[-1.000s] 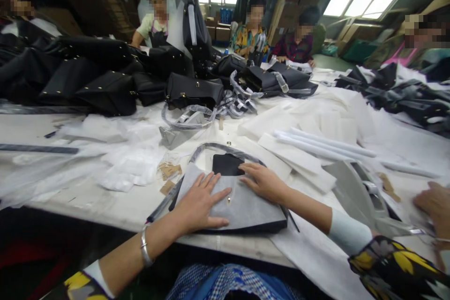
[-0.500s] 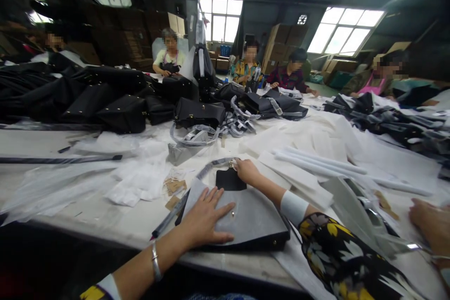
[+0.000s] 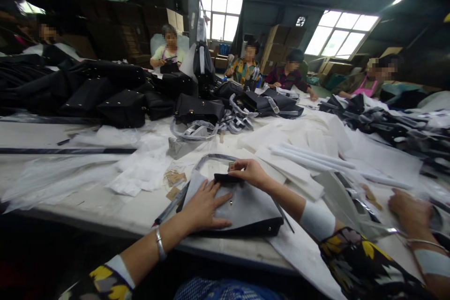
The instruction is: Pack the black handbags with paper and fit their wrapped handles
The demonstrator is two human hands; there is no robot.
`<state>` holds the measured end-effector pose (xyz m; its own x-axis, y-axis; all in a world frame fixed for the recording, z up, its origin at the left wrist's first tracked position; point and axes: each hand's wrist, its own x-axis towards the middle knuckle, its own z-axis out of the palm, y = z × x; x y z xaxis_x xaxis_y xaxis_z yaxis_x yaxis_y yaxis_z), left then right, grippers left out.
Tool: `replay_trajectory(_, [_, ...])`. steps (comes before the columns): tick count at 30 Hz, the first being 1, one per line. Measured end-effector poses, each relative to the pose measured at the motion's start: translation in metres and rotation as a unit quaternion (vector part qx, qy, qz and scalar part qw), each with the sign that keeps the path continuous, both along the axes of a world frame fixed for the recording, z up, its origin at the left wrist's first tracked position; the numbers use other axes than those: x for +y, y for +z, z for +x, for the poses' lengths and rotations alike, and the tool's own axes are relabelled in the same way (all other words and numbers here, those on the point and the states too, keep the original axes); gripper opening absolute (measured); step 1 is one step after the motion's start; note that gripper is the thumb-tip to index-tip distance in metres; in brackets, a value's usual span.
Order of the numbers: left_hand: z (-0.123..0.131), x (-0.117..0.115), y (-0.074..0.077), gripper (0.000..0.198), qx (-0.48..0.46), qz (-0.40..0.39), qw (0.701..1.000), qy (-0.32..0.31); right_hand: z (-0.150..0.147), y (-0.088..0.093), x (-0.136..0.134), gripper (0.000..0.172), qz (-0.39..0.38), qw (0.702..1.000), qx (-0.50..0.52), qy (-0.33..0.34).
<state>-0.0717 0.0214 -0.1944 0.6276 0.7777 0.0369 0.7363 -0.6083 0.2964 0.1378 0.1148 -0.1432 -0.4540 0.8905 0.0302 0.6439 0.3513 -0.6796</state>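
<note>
A black handbag (image 3: 274, 226) lies on the table edge in front of me, its face covered by a pale grey sheet (image 3: 251, 206) with a small metal clasp showing through. My left hand (image 3: 206, 206) lies flat on the sheet with fingers spread. At the bag's far edge, my right hand (image 3: 248, 172) pinches the black flap (image 3: 227, 178) near its metal buckle, and the flap stands partly raised. A plastic-wrapped strap (image 3: 207, 159) loops from behind the bag round its left side.
Black bags (image 3: 123, 105) are heaped at the back left. Cardboard tags (image 3: 175, 178) and crumpled white wrapping (image 3: 137, 168) lie left of my bag; white paper rolls (image 3: 309, 157) lie right. A co-worker's hand (image 3: 409, 208) is at the right. Several people sit across the table.
My right hand has lifted the flap from lying flat to folded upward. The left hand stays on the sheet. The co-worker's hand at the right has come further into view.
</note>
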Motion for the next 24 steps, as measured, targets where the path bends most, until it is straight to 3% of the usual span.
replay_trajectory(4, [0.001,-0.002,0.002,0.080,-0.007,0.019,1.000,-0.005,0.008,-0.001,-0.034,0.020,0.031,0.997,0.001,0.068])
replay_trajectory(9, [0.001,-0.004,0.004,0.076,0.002,0.030,1.000,-0.007,0.026,-0.027,-0.059,0.035,0.054,0.984,-0.018,0.171])
replay_trajectory(17, [0.004,-0.004,0.006,0.077,0.046,0.026,0.999,-0.010,0.034,-0.049,-0.062,0.027,0.087,0.978,0.007,0.189])
replay_trajectory(20, [0.010,-0.012,0.008,0.078,0.068,0.057,0.996,0.024,0.034,-0.053,-0.064,0.026,0.094,0.977,0.004,0.191])
replay_trajectory(24, [0.018,-0.032,0.015,0.078,0.073,0.139,0.980,0.120,0.034,-0.056,-0.064,0.026,0.098,0.974,0.008,0.203])
